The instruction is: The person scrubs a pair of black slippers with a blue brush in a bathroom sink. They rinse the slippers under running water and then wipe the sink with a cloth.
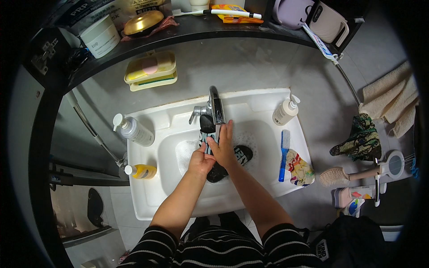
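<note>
Under the chrome faucet (215, 109), my left hand (199, 160) is closed on the near edge of a black slipper with a pale patterned strap (207, 136). The slipper's dark end reaches up beside the spout. Alongside it, my right hand (225, 145) is stretched out, fingers straight and pointing at the spout, its thumb side against the slipper. Down in the sudsy basin lies a second black piece with pale lettering (244, 153), partly behind my right hand. A black part (217, 173) shows below my wrists; I cannot tell to which piece it belongs.
On the white sink's (156, 196) left rim stand a pump bottle (136, 131) and a yellow bottle (144, 172). Its right rim holds another pump bottle (285, 111), a blue brush (284, 154) and a patterned cloth (300, 168). Above runs a dark shelf (192, 32); a soap box (151, 71) hangs below it.
</note>
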The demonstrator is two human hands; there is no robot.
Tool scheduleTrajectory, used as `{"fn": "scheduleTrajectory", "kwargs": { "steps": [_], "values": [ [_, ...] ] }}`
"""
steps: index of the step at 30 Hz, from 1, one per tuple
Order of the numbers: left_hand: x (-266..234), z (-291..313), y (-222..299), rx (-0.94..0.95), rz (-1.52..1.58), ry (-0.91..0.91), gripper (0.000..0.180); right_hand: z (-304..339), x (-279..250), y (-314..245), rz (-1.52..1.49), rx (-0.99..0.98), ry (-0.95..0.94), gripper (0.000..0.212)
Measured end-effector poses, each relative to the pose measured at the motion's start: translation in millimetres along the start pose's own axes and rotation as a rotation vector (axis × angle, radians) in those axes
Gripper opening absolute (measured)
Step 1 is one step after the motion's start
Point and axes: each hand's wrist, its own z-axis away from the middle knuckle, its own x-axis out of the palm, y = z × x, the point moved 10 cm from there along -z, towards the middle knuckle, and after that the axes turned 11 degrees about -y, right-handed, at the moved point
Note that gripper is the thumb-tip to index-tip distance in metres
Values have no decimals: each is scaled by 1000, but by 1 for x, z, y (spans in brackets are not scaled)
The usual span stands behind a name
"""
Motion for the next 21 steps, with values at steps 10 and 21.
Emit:
{"fn": "scheduleTrajectory", "kwargs": {
  "steps": [10, 21],
  "values": [
    [-4, 20, 28, 313, -591, 137, 55, 22, -7, 55, -280, 435, 201, 31],
    [-57, 3, 88, 349, -928, 219, 43, 10, -46, 15, -422, 337, 42, 35]
  ]
}}
